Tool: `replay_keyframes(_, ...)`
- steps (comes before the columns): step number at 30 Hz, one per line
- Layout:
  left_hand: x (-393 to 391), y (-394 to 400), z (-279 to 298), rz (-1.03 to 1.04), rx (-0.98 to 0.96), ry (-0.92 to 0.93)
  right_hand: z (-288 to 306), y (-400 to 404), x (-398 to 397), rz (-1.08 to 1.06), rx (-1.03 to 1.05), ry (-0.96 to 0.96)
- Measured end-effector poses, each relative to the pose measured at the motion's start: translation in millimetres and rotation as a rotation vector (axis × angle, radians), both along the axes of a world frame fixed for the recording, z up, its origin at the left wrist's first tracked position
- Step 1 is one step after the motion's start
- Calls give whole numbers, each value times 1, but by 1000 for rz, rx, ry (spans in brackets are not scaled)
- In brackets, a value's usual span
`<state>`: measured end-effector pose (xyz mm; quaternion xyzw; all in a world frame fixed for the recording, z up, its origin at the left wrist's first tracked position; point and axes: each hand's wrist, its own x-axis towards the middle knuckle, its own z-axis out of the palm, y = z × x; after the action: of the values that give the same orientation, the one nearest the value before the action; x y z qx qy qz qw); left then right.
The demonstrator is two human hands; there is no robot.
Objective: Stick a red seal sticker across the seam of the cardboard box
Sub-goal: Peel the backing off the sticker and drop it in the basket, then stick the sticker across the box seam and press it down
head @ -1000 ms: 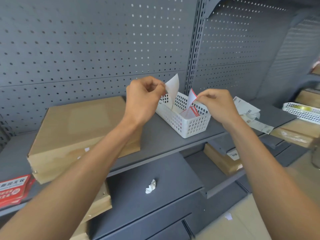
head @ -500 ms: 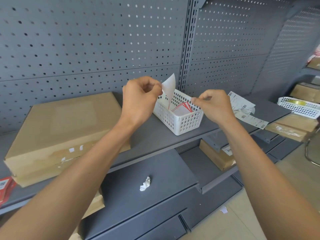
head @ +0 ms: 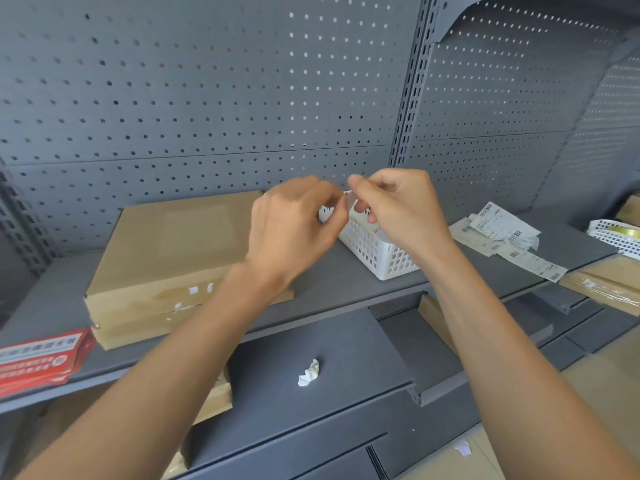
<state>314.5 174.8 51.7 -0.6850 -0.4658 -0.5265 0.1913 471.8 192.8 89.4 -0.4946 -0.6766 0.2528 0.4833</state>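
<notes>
Both hands, left hand [head: 294,225] and right hand [head: 401,209], pinch a blurred sticker [head: 349,199] above the grey shelf [head: 332,282].

Both bare forearms reached up and forward, converging above the white basket [head: 377,251]. The left hand [head: 294,225] was curled, back toward the camera, its fingertips pinched just left of the basket's near end. The right hand [head: 398,209] hovered over the basket, thumb and forefinger pinched, almost touching the left hand's fingertips
</notes>
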Motion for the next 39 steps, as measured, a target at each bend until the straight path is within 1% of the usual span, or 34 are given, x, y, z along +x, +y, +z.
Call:
replay_keyframes(3, -9, -4, -2, 5, 82, 87, -1, -2, -6, 8, -12, -28)
replay_keyframes(5, -16, -12, -5, -39, 86, 91, -1, -6, -8, 22, 9, -38)
replay_keyframes(7, -25, -26, -8, -95, 48, -58, 0, -15, -7, 65, 38, -37)
replay_keyframes(11, -53, -55, -16, -147, -108, -493, 0, -42, -6, 212, 68, -49)
replay_keyframes(12, -58, -60, -18, -155, -146, -566, -1, -48, -7, 247, 65, -50)
replay_keyframes(14, -67, -70, -19, -159, -200, -648, -3, -57, -13, 310, 60, -56)
replay_keyframes(20, -88, -99, -21, -211, -278, -709, -9, -64, -36, 390, 92, -86)
replay_keyframes(26, -118, -125, -26, -225, -276, -787, -23, -67, -63, 424, 136, -96)
replay_keyframes(32, -137, -139, -33, -119, -328, -730, -33, -75, -85, 485, 137, -93)
replay_keyframes(39, -146, -152, -43, -55, -357, -669, -48, -81, -93, 511, 102, -88)
